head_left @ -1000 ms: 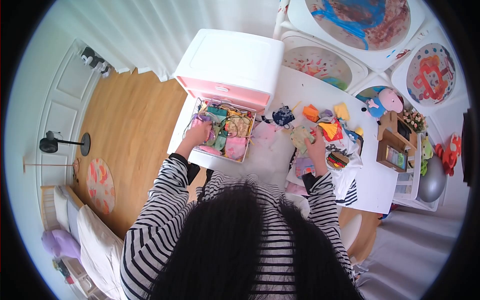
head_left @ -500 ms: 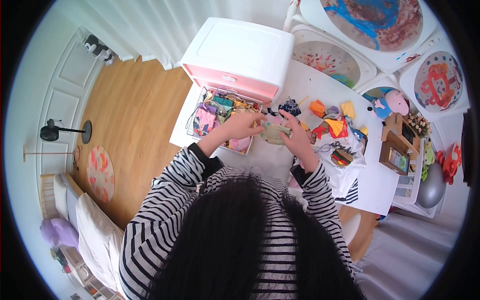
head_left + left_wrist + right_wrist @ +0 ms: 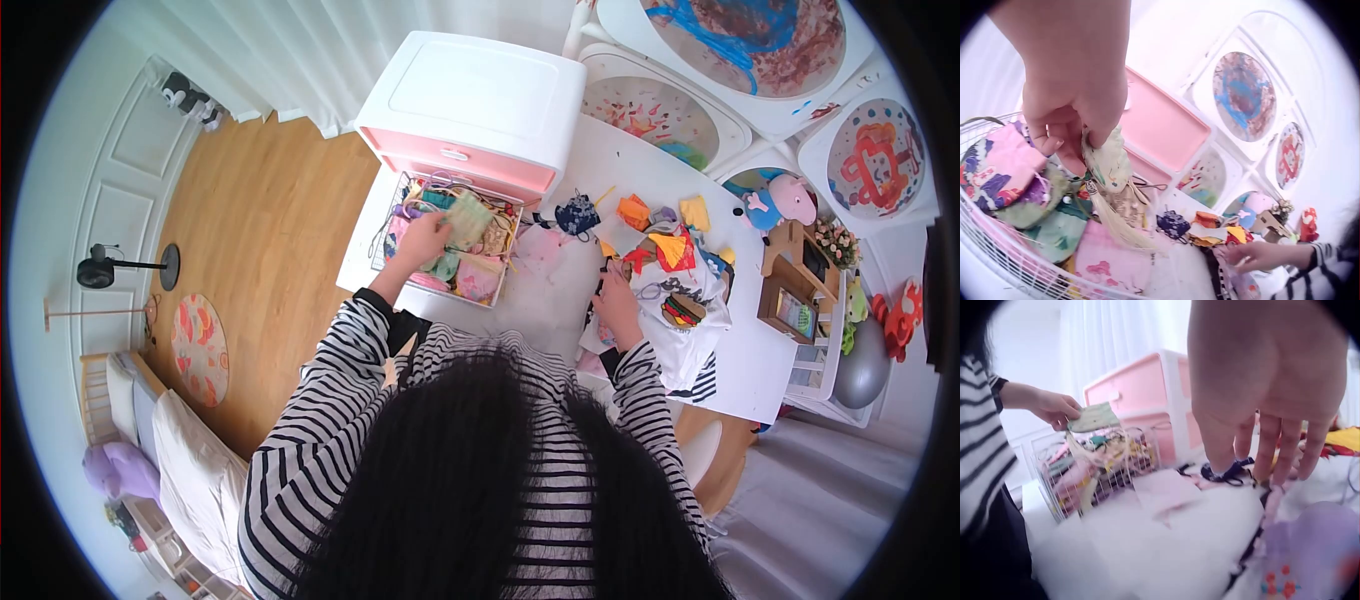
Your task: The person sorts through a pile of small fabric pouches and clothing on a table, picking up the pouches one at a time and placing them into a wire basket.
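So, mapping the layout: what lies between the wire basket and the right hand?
A pale pink cloth lies on the white table between the wire basket and the right hand; the head and right wrist views show it.

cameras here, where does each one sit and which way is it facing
Head: on the person's head, looking down at the white table; hair, striped sleeves, left hand and right hand show.
Left wrist: above the left hand, facing the wire basket and pink drawers; that hand pinches a green pouch.
Right wrist: behind the right hand, facing across the table toward the basket.
Shared: both wrist views show the pouch, basket and the opposite hand.
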### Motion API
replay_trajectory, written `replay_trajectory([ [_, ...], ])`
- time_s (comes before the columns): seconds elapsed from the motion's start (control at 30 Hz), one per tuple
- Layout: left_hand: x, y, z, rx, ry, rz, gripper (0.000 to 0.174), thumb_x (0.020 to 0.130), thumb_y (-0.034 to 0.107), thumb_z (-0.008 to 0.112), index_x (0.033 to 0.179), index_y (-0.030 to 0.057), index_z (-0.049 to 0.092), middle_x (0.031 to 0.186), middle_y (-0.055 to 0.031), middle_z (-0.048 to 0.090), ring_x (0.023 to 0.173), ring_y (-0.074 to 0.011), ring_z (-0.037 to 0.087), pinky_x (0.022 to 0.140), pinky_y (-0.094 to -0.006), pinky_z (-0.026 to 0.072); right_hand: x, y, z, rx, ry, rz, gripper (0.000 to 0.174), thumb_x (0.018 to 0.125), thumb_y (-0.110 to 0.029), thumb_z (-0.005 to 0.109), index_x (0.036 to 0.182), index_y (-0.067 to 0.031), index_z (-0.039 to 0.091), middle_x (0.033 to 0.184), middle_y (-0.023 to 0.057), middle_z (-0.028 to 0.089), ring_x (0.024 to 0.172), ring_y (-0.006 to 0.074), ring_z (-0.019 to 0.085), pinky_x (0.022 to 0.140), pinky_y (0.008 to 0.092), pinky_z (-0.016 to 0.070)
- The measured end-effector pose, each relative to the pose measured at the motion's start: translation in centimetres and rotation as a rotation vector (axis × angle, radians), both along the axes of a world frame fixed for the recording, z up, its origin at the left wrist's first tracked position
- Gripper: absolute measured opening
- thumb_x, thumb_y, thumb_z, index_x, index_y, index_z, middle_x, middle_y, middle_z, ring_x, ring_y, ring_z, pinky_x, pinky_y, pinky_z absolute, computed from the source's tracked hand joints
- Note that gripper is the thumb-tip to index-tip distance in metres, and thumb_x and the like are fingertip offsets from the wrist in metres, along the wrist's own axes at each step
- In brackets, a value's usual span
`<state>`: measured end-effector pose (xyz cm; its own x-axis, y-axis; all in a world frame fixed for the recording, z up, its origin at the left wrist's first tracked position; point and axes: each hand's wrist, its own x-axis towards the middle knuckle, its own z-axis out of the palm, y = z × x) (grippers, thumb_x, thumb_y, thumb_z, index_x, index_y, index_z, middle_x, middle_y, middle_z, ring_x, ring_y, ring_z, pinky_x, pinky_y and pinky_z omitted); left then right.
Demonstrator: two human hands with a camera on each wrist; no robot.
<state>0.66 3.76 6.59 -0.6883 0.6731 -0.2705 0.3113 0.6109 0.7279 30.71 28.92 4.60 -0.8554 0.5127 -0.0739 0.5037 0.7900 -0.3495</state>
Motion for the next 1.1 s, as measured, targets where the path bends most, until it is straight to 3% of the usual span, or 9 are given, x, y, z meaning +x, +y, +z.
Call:
replay_trajectory([
  [0.13,-1.3,-2.1,0.1,-0.111,-0.066,0.137,0.027,0.076,0.023,0.051,0.087,0.0002,0.058,0.072,-0.0164,0.060,0.067,-0.0298,0.060,0.063,-0.0373,0.0465,1.9,-0.6,-0.4,0.083,-0.129,-0.035,0.046,0.060,-0.017,0.066,0.102,-0.0115,0.049,0.094,0.0072,0.051,0.094,0.0281,0.048,0.074,0.0402,0.0431],
  [0.2,-2.7,-3.1,-3.0,-0.142,-0.047,0.121,0.028,0.075,0.025,0.051,0.087,0.0002,0.058,0.074,-0.0169,0.061,0.071,-0.0300,0.060,0.065,-0.0376,0.0466,2.1,-0.3,-0.4,0.056,-0.102,-0.042,0.047,0.058,-0.018,0.067,0.101,-0.0117,0.049,0.096,0.0084,0.051,0.094,0.0287,0.049,0.074,0.0395,0.0437],
  [0.37,-3.1,-2.5,-2.5,-0.346,0.033,0.066,0.032,0.073,0.030,0.052,0.087,0.0017,0.060,0.079,-0.0181,0.061,0.081,-0.0300,0.059,0.071,-0.0390,0.0461,1.7,0.4,-1.3,0.042,-0.105,-0.054,0.047,0.055,-0.019,0.068,0.097,-0.0116,0.048,0.095,0.0093,0.053,0.092,0.0292,0.050,0.073,0.0390,0.0448],
  [0.47,-3.2,-2.4,-3.6,-0.351,0.012,0.068,0.035,0.073,0.034,0.050,0.088,0.0036,0.061,0.082,-0.0178,0.061,0.079,-0.0299,0.059,0.072,-0.0391,0.0459,1.3,0.5,-1.8,0.047,-0.214,-0.088,0.045,0.058,-0.016,0.068,0.097,-0.0113,0.046,0.088,0.0072,0.054,0.088,0.0274,0.052,0.071,0.0408,0.0439],
  [0.57,-2.2,-2.2,-2.3,-0.488,0.113,-0.005,0.035,0.076,0.035,0.046,0.089,0.0058,0.060,0.075,-0.0128,0.063,0.073,-0.0257,0.061,0.069,-0.0376,0.0464,1.4,0.8,-1.8,-0.019,-0.131,-0.096,0.041,0.058,-0.016,0.068,0.093,-0.0097,0.048,0.084,0.0084,0.056,0.082,0.0279,0.054,0.069,0.0392,0.0442],
  [0.67,-1.7,-2.4,-2.2,-0.526,-0.016,-0.052,0.032,0.078,0.033,0.043,0.089,0.0066,0.058,0.065,-0.0064,0.063,0.064,-0.0201,0.061,0.066,-0.0352,0.0467,2.4,1.8,-2.0,-0.280,-0.041,-0.192,0.035,0.058,-0.014,0.068,0.088,-0.0072,0.051,0.083,0.0096,0.056,0.081,0.0284,0.054,0.069,0.0377,0.0438],
  [0.73,-1.5,-2.6,-2.2,-0.491,-0.052,-0.035,0.031,0.079,0.032,0.042,0.089,0.0065,0.057,0.059,-0.0019,0.062,0.059,-0.0165,0.061,0.065,-0.0339,0.0465,2.9,2.2,-2.1,-0.386,0.151,-0.090,0.033,0.055,-0.009,0.067,0.084,-0.0040,0.053,0.079,0.0098,0.055,0.076,0.0262,0.055,0.067,0.0317,0.0443],
  [0.87,-1.8,-2.3,-1.3,-0.507,-0.153,-0.041,0.032,0.079,0.033,0.043,0.087,0.0058,0.058,0.058,-0.0022,0.061,0.056,-0.0160,0.061,0.065,-0.0332,0.0466,4.1,2.4,-0.8,-0.306,0.031,-0.083,0.033,0.054,-0.008,0.067,0.084,-0.0060,0.054,0.082,0.0101,0.056,0.081,0.0287,0.055,0.069,0.0349,0.0439],
  [1.1,-2.9,-1.3,0.4,-0.505,0.050,-0.070,0.033,0.077,0.034,0.046,0.085,0.0049,0.059,0.087,-0.0141,0.062,0.085,-0.0276,0.059,0.075,-0.0398,0.0444,3.9,4.4,-2.8,-0.228,0.130,-0.165,0.017,0.059,-0.008,0.062,0.074,-0.0010,0.056,0.067,0.0129,0.057,0.066,0.0289,0.056,0.059,0.0348,0.0445],
])
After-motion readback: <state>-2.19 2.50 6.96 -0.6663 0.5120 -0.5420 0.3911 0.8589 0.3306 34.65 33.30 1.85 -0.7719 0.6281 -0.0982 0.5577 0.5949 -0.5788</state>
